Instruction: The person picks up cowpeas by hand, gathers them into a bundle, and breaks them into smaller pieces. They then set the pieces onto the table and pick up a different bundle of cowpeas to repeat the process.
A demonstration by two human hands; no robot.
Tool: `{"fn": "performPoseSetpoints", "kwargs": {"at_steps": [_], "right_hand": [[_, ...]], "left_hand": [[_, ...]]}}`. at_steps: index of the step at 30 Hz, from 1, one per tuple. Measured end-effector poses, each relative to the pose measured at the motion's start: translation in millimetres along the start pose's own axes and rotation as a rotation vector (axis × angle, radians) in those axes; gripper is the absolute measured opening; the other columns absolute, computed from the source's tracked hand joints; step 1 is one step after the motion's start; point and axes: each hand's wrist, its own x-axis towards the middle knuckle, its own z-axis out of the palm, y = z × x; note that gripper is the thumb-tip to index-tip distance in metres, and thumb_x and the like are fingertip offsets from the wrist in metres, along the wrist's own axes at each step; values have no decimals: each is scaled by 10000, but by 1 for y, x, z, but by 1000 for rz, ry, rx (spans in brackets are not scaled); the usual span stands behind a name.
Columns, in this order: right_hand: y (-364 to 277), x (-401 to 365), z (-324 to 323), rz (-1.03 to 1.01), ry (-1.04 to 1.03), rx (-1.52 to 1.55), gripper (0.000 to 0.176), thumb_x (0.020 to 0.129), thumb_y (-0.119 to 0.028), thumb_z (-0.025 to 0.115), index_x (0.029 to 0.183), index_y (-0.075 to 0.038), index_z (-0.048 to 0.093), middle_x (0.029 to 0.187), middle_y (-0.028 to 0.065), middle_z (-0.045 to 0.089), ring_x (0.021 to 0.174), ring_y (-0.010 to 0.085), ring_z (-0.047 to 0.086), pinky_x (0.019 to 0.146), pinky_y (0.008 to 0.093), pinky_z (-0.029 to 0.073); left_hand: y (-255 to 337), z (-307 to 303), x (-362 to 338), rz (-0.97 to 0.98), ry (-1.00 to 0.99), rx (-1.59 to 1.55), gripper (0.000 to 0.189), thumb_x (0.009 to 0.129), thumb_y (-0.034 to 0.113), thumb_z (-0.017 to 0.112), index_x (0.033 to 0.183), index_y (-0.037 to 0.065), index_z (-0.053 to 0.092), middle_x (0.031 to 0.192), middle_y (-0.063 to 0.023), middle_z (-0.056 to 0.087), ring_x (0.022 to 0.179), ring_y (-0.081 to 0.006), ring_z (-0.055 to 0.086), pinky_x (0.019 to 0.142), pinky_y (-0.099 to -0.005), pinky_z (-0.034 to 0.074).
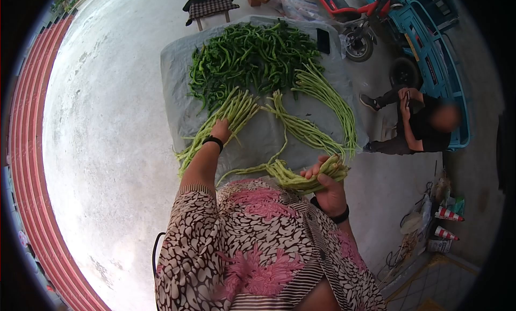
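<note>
My right hand (329,188) is closed around a bundle of yellow-green long beans (293,177), held near my body at the sheet's front edge. The bean ends stick out past my fingers, and some strands trail to the left. My left hand (221,131) reaches onto the left pile of long beans (239,108), its fingers pinched at the beans and partly hidden. Between my hands lies a thinner bunch of long beans (301,125). Another bunch of long beans (334,100) curves along the right side. Behind them spreads a big heap of green peppers (252,55).
A grey plastic sheet (180,69) lies under the vegetables, with a black phone (323,41) at its back right. A seated person (414,120) is on the right, beside a blue cart (438,69) and a red scooter (344,7). A chair (209,6) stands behind.
</note>
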Motion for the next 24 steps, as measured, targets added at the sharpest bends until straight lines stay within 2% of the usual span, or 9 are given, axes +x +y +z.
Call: {"fn": "performPoseSetpoints", "kwargs": {"at_steps": [1, 4, 7, 8, 11, 14, 17, 20, 24], "right_hand": [[0, 1, 1, 6, -3, -23, 270, 834, -82, 673, 1056, -56, 522, 879, 70, 589, 866, 216, 594, 949, 436, 435], [2, 1, -3, 25, -31, -57, 255, 835, -64, 666, 1052, -60, 533, 886, 74, 596, 880, 218, 597, 949, 436, 438], [3, -2, -8, 52, -32, -21, 241, 841, -55, 656, 1052, -71, 540, 955, 95, 613, 918, 224, 606, 919, 425, 463], [3, -3, -8, 61, -26, -1, 239, 843, -52, 653, 1054, -75, 541, 989, 104, 621, 935, 225, 609, 908, 420, 473], [0, -2, -11, 124, 82, 37, 227, 856, -35, 630, 1059, -86, 541, 1161, 145, 598, 986, 235, 612, 884, 403, 498], [3, 8, -13, 150, 106, 60, 226, 869, -21, 607, 1074, -79, 532, 1277, 167, 541, 1013, 241, 608, 899, 396, 500], [7, 15, -9, 156, 168, 70, 242, 876, -6, 589, 1098, -71, 520, 1289, 171, 530, 1035, 248, 602, 917, 400, 495], [8, 23, -6, 163, 105, 71, 269, 876, -15, 591, 1127, -70, 513, 1279, 170, 536, 1066, 249, 592, 921, 399, 494], [13, 27, -15, 187, 42, 23, 284, 875, -39, 595, 1146, -57, 514, 1221, 167, 575, 1048, 254, 607, 918, 398, 497]], "left_hand": [[2, -5, -7, -2, -21, 29, 205, 852, 191, 578, 985, 36, 599, 1101, -246, 522, 976, -381, 585, 816, -490, 485], [23, -29, -35, 86, 154, -17, 188, 872, 229, 565, 942, 66, 626, 1021, -197, 578, 913, -359, 592, 769, -476, 487], [51, -45, -59, 260, 330, -131, 183, 876, 235, 575, 948, 75, 627, 895, -146, 621, 847, -347, 588, 721, -460, 483], [65, -51, -71, 355, 411, -217, 167, 875, 222, 596, 959, 80, 620, 793, -122, 625, 802, -323, 587, 689, -437, 476], [115, -70, -116, 294, 219, -651, 148, 879, 184, 601, 967, 65, 604, 810, -122, 621, 775, -313, 587, 671, -414, 472], [154, -84, -151, 434, 92, -767, 172, 871, 138, 611, 999, 23, 596, 813, -102, 601, 740, -267, 617, 626, -337, 475], [182, -100, -180, 610, 124, -560, 181, 864, 134, 608, 1016, 36, 599, 830, -97, 616, 758, -263, 629, 641, -340, 489], [189, -91, -193, 751, 182, -543, 189, 846, 123, 613, 1019, 48, 593, 830, -98, 615, 741, -274, 622, 631, -363, 494], [197, -90, -210, 655, 249, -542, 201, 838, 110, 605, 1033, 64, 588, 806, -105, 613, 743, -290, 620, 621, -383, 496]]}}
